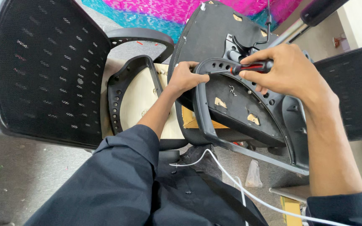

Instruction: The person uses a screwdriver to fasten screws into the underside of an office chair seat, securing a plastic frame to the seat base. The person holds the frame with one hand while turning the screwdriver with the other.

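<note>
Item: upturned office chair seat [235, 104], black, tipped on edge at centre right with its underside toward the wearer, so that the fixing points face the hands. Armrest frame [202, 113], grey-black plastic loop with a row of holes, laid against the seat underside; the left hand [185, 77] is closed over its upper bend, apparently to keep it pressed in line with the seat. Screwdriver [252, 67], red-and-black handle, gripped in the closed right hand [285, 71] and pointed left toward the top of the frame, just beside the left hand's fingers (the tip itself is hidden, so whether it sits in a screw cannot be told). Mechanism plate and lever [241, 44] at the far end of the seat. To the left: mesh chair back [42, 71], upright and near; beyond it a second armrest frame [126, 92] lying on a pale wooden seat board [141, 100]. Far right: another mesh panel [352, 92]. White cable [239, 184] runs across the wearer's dark-clothed lap. Pink and teal fabric [160, 10] along the far edge; grey floor [30, 180] with scraps.
</note>
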